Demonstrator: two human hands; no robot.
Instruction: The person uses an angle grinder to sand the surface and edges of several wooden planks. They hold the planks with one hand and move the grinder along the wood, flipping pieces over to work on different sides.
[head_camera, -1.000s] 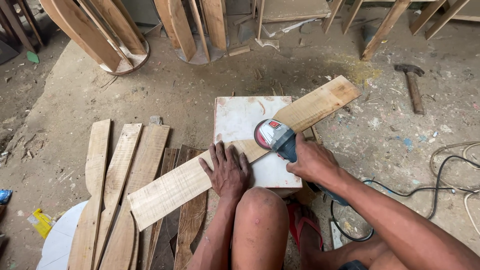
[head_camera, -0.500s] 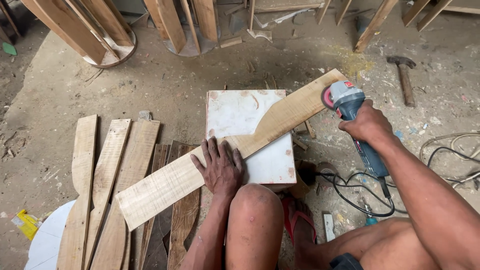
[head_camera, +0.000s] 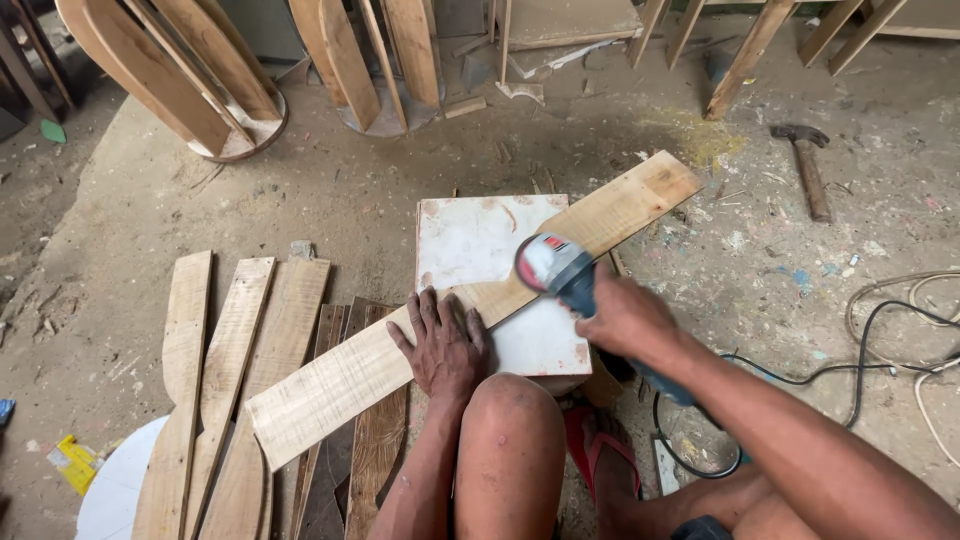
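Plank (head_camera: 400, 355) under flat, open left hand (head_camera: 442, 345) — right hand (head_camera: 622, 318) gripping angle grinder (head_camera: 555, 268) on it.

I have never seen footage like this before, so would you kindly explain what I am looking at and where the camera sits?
The camera is worn on a person's head and looks down at their own bare hands. The left hand presses flat on a long wooden plank that lies slanted across a white square block on a dusty floor. The right hand grips a corded angle grinder, its disc at the plank. More shaped planks lie to the left, and a hammer lies farther off at the right.
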